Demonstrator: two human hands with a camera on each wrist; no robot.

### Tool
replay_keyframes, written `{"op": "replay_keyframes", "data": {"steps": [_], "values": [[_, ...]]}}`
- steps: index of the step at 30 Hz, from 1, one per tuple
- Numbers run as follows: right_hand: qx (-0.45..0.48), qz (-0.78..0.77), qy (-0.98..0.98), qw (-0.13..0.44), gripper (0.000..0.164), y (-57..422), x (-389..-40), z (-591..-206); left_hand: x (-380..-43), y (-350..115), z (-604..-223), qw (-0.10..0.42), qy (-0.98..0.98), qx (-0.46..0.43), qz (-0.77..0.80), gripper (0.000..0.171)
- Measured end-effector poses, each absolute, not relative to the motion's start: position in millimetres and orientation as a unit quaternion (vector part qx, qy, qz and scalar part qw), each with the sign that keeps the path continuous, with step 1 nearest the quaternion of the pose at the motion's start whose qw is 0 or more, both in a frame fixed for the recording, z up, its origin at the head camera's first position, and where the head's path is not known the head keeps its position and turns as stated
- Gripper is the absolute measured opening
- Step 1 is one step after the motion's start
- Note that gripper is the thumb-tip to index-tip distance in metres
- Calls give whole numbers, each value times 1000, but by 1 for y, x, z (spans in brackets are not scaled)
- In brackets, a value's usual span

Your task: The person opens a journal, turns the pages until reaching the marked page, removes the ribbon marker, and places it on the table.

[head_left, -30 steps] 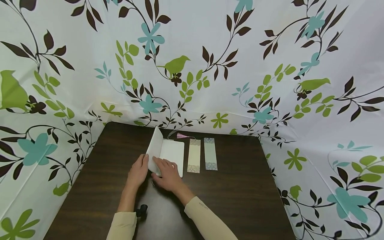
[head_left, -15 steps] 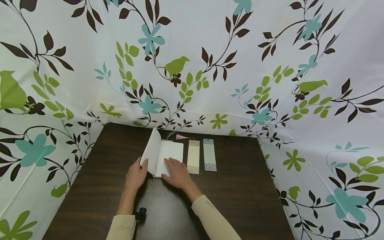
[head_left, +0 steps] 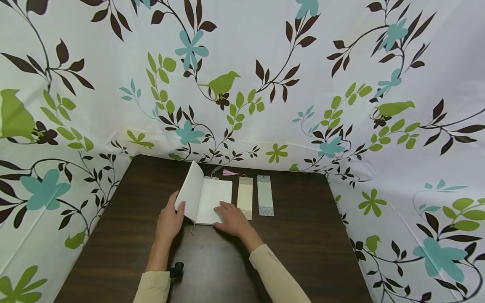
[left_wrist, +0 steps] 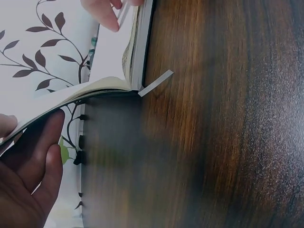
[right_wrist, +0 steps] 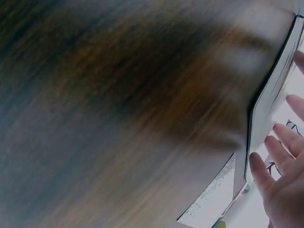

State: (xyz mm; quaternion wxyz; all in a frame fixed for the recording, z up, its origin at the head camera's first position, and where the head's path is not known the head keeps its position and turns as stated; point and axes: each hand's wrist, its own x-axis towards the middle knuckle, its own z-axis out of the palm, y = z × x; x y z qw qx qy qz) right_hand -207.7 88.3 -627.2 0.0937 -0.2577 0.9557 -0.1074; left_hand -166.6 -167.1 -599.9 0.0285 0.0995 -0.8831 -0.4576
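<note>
A notebook [head_left: 215, 198] with blank white pages lies spread on the table, its left side raised at a slant. My left hand [head_left: 169, 219] grips that raised side, thumb on the page and fingers under the dark cover [left_wrist: 71, 100]. Over the lower right corner of the right page is my right hand [head_left: 233, 219], its fingers loosely extended at the page edge. A thin ribbon [left_wrist: 156, 83] trails from the bottom of the spine. Right of the notebook lies a cream bookmark [head_left: 244, 198] with a pink tassel [head_left: 230, 172].
A blue-patterned bookmark [head_left: 265, 195] lies farther right. Another tassel [head_left: 216, 170] shows behind the notebook's top edge. The dark wooden table [head_left: 303, 252] ends at a leaf-and-bird printed curtain [head_left: 242, 84]. A black device [head_left: 177, 269] sits at my left wrist.
The left side of the notebook has tilted farther left with my left hand. My right hand has slid rightward from near the spine across the right page to its outer corner.
</note>
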Motion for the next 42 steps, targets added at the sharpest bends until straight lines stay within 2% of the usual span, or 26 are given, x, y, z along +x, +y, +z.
{"op": "replay_keyframes", "data": {"steps": [5,8,11,14,18,22,26,32,37,42], "values": [[-314,-69,946,35,23,89,-209,-629,-167,-167,-598,27,-882,100,-460,54],[-344,-32,938,-13,17,89,-209,-633,-167,-166,-598,29,-882,100,-460,53],[-335,-30,941,-46,27,90,-209,-638,-167,-166,-597,28,-883,99,-458,53],[-279,-76,956,-58,48,90,-208,-640,-167,-167,-597,28,-883,99,-458,52],[-166,-202,963,-64,79,83,-209,-640,-168,-168,-598,28,-882,97,-460,51],[-92,-338,934,-73,97,71,-208,-637,-168,-169,-599,19,-882,94,-462,52],[-76,-428,900,-38,98,56,-202,-632,-168,-169,-599,8,-882,97,-461,52],[-104,-439,891,46,82,33,-191,-625,-168,-168,-598,-1,-879,105,-465,58],[-205,-373,904,39,74,21,-189,-624,-169,-165,-596,-10,-871,111,-478,68],[-263,-326,908,25,78,17,-188,-628,-168,-162,-592,-26,-866,112,-486,75]]}}
